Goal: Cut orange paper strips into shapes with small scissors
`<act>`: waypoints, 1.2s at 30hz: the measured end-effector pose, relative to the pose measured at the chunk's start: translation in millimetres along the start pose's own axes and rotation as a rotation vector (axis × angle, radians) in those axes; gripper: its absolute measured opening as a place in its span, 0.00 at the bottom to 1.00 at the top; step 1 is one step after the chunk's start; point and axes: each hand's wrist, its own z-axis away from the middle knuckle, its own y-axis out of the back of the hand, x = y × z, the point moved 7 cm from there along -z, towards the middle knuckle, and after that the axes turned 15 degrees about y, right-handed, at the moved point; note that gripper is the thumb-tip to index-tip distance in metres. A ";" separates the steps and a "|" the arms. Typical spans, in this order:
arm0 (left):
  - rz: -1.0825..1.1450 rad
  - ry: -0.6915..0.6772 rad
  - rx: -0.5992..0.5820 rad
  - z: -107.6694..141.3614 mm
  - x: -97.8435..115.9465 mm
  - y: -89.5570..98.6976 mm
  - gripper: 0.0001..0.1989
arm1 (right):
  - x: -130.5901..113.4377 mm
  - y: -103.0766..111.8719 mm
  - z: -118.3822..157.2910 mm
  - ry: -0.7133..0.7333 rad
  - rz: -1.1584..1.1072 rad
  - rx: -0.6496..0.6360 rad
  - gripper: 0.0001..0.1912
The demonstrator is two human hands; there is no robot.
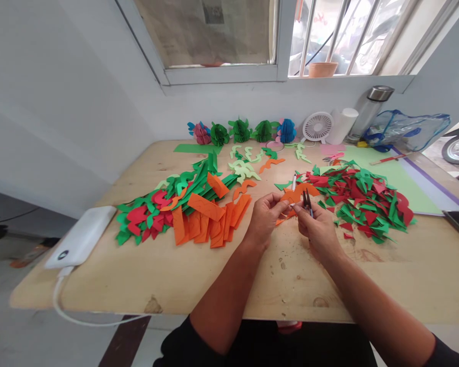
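Observation:
An orange paper cutout [300, 191] with a wavy edge is just above my hands. My left hand [266, 216] is closed, its thumb and finger pinched at a small piece by the cutout's lower edge. My right hand [318, 227] is closed around small dark scissors [308, 203], whose blades point up and away from me. The fingertips of both hands nearly meet. More orange paper lies just under them. To the left, folded orange paper strips [202, 208] lie beside green strips [214, 184] and red and green cut shapes [153, 214].
Red and green scraps [367, 199] are heaped at the right. Behind stand paper honeycomb figures [240, 131], a small white fan [317, 126] and a bottle [371, 112]. A white power bank [82, 237] lies on the left table edge, its cable hanging down.

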 end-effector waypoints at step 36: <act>0.004 0.011 0.000 -0.6 -1.0 -0.6 0.08 | -2.4 -0.4 0.3 -0.018 -0.006 0.013 0.17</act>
